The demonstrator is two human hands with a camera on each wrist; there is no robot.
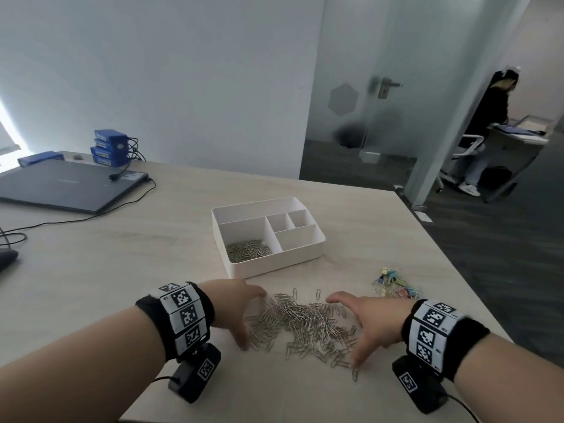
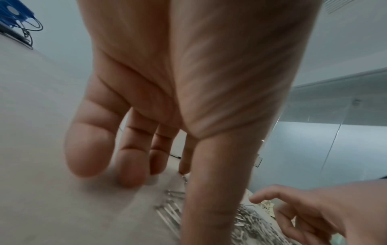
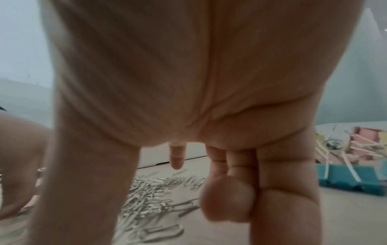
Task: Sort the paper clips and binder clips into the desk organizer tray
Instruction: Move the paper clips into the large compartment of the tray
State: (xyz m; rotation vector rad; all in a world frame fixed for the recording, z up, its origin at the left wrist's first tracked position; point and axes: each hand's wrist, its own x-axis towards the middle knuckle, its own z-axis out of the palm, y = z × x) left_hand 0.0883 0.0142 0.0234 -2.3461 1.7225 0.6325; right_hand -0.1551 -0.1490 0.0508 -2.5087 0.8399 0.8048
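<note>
Both wrist views are motion-blurred; the left hand [image 2: 178, 92] hides most of the paper clips [image 2: 247, 220], and the binder clips [image 3: 353, 159] run off the edge

Silver paper clips [image 1: 300, 323], white tray [image 1: 276, 264]

We see a pale wood tabletop [image 1: 158, 245] before a plain white wall [image 1: 152, 71], with a frosted glass door [image 1: 366, 87] and dark carpet [image 1: 503, 254] to the right.

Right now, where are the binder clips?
In the head view the binder clips lie loose on the desk, right of the tray, just beyond the right hand.
</note>
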